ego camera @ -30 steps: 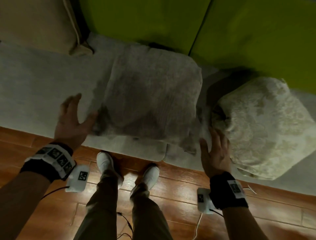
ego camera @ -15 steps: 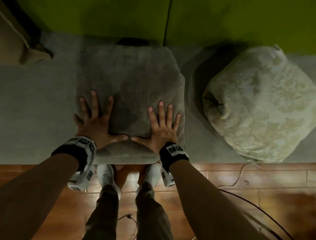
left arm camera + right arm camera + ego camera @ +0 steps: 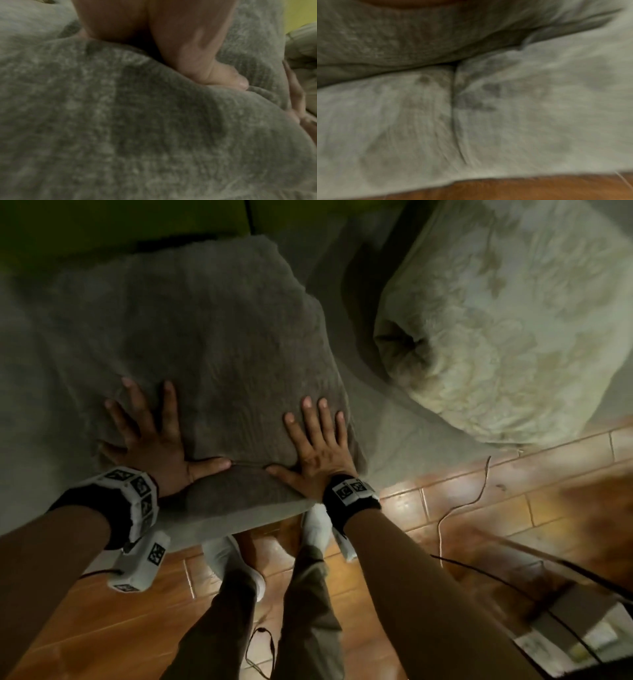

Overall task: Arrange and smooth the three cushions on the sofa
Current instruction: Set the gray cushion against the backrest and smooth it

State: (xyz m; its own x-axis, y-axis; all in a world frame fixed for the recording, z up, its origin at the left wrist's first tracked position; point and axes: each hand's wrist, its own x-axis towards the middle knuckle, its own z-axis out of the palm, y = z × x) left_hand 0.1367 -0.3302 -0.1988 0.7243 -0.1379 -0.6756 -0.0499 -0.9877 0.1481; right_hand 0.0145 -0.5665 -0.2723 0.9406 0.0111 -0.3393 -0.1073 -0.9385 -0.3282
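A grey textured cushion point(image 3: 212, 344) lies flat on the grey sofa seat point(image 3: 404, 440) in the head view. My left hand point(image 3: 150, 433) presses its near left part with fingers spread and straight. My right hand point(image 3: 318, 440) presses its near right part the same way. Both thumbs point inward toward each other. A cream floral cushion point(image 3: 507, 316) lies on the seat to the right, apart from both hands. In the left wrist view my left thumb point(image 3: 223, 75) sinks into the grey cushion point(image 3: 137, 128). The right wrist view shows the grey cushion point(image 3: 402, 33) over the sofa seat point(image 3: 505, 115). Only two cushions are in view.
The green sofa back point(image 3: 120, 220) runs along the top. A wooden floor point(image 3: 479, 525) lies below the seat's front edge, with thin cables point(image 3: 459, 508) on it. My legs and white shoes point(image 3: 318, 525) stand close to the sofa front.
One second ago my hands were at the grey cushion's two sides; half a second ago they lay flat on its top. They still press there, and the view has come closer and tilted.
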